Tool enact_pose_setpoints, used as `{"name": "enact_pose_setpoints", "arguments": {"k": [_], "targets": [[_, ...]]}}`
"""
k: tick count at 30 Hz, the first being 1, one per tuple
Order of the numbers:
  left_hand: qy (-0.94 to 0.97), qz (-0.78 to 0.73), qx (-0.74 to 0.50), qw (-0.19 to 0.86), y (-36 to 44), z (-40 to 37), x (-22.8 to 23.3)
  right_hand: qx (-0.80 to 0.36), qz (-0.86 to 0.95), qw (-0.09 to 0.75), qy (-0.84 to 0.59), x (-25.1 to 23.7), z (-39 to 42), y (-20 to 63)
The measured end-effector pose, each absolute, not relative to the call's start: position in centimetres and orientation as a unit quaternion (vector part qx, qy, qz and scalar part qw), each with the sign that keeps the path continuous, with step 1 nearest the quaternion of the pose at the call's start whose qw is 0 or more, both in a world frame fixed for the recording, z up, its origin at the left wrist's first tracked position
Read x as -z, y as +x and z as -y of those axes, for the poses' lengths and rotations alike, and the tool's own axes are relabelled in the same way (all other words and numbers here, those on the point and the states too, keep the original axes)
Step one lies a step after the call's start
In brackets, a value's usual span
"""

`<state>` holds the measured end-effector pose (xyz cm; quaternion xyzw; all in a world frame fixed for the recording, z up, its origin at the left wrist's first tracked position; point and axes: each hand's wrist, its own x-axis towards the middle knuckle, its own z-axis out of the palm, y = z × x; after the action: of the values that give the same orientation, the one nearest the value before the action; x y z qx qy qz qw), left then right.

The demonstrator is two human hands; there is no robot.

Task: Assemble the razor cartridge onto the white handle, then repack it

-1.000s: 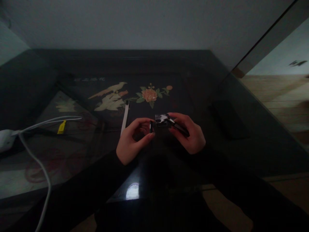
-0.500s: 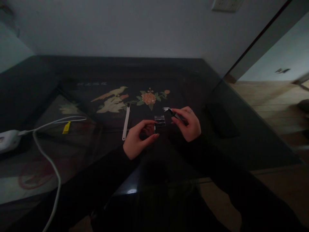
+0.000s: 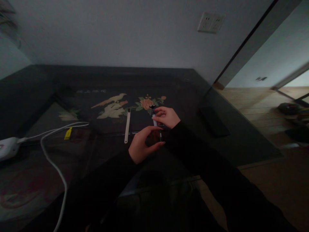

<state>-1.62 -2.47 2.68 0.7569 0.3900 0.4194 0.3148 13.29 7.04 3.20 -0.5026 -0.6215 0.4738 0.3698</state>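
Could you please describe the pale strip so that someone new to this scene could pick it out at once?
On the dark tabletop, find the pictured bird and pink flower. The pale strip starts between them and runs down beside the left hand. Straight, with a dark far end, it differs from the curving white cable and from the slim tool held in the right hand.

wall [image 3: 108, 35]: pale grey, plain, behind table
outlet [image 3: 211, 22]: white, double, on wall
table [image 3: 183, 93]: dark, glossy, bird-and-flower design [image 3: 111, 111]
floor [image 3: 243, 103]: light wood-look planks, right
light: dim, brighter far right
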Motion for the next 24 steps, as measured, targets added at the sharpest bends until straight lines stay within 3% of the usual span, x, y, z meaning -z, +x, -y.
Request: {"name": "enact_pose_setpoints", "arguments": {"k": [3,8,12,24], "targets": [[0.775,-0.367,-0.411,0.309,-1.6,2.9,-3.0,-0.459,0.645,0.315,-0.524,-3.1,-7.6,11.4],[0.786,-0.344,-0.414,0.304,-1.8,3.1,-3.3,-0.284,0.744,0.209,-0.567,-3.0,-7.7,9.9],[0.788,-0.346,-0.412,0.299,-1.8,3.1,-3.5,-0.231,0.769,0.175,-0.569,-3.0,-7.8,9.5],[0.784,-0.361,-0.408,0.297,-1.7,3.0,-3.3,-0.190,0.808,0.078,-0.553,-3.0,-7.5,9.6]]}}
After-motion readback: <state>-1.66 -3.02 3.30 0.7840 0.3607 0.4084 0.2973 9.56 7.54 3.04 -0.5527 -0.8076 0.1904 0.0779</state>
